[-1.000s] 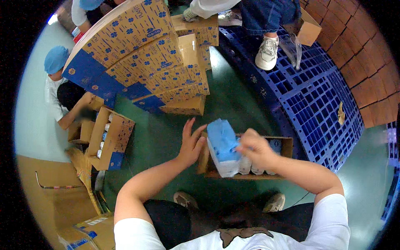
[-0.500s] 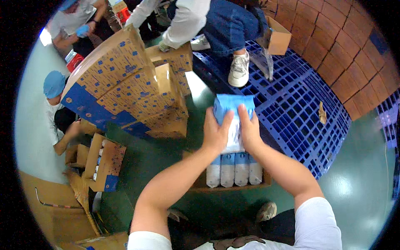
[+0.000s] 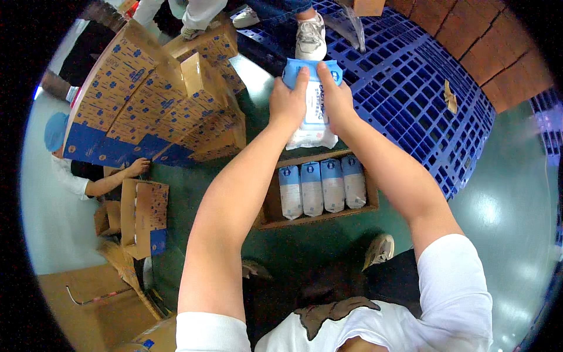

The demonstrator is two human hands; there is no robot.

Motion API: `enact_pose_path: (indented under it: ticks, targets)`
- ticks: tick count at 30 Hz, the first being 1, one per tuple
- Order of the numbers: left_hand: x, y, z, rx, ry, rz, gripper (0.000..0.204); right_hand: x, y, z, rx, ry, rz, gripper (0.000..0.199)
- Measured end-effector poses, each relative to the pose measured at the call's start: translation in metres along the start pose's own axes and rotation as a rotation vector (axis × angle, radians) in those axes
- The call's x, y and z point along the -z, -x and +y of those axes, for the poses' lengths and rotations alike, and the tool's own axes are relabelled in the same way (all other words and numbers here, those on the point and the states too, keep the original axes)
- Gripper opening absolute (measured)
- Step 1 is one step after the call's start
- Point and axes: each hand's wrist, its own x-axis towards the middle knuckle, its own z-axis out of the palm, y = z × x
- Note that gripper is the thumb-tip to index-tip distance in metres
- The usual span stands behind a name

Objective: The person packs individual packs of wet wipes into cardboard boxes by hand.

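Note:
Between my left hand and my right hand is a soft pack of wipes, white with a blue top end. Both hands are closed on its sides near the blue end, thumbs lying on its face. The pack is in the air just beyond an open cardboard carton on the floor. Several similar blue-and-white packs stand in a row inside that carton, with bare space at its left end.
Patterned cartons are stacked at the left. A blue plastic pallet lies at the right, before a wall of brown cartons. A co-worker's shoe is beyond my hands. Another co-worker's hand is near an open carton.
The view has tipped downward, showing more of the carton. My hands have moved the pack slightly farther from the carton's packs, showing more of its face. The left co-worker's arm has stretched out.

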Motion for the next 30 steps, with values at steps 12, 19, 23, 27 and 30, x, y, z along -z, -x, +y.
enact_pose_path:
  ticks: [12, 19, 23, 27, 30]
  targets:
    - [0.072, 0.02, -0.038, 0.914, 0.714, -0.755, 0.064, 0.024, 0.065, -0.009, 1.502, 1.202, -0.522, 0.069]
    - [0.154, 0.078, -0.122, 0.002, -0.614, -0.284, 0.056, 0.029, 0.116, 0.014, 0.097, 0.363, -0.888, 0.063]
    - [0.169, 0.126, -0.228, 0.154, -0.418, -0.447, 0.052, 0.012, 0.124, 0.07, -0.027, 0.327, -0.768, 0.075]
    - [0.166, 0.118, -0.166, 0.558, -0.273, -0.666, 0.043, 0.003, 0.123, 0.084, 0.081, 0.684, -0.605, 0.076]
    - [0.177, 0.125, -0.184, 0.671, -0.101, -0.607, 0.038, -0.012, 0.138, 0.116, -0.227, 0.936, -0.635, 0.078]
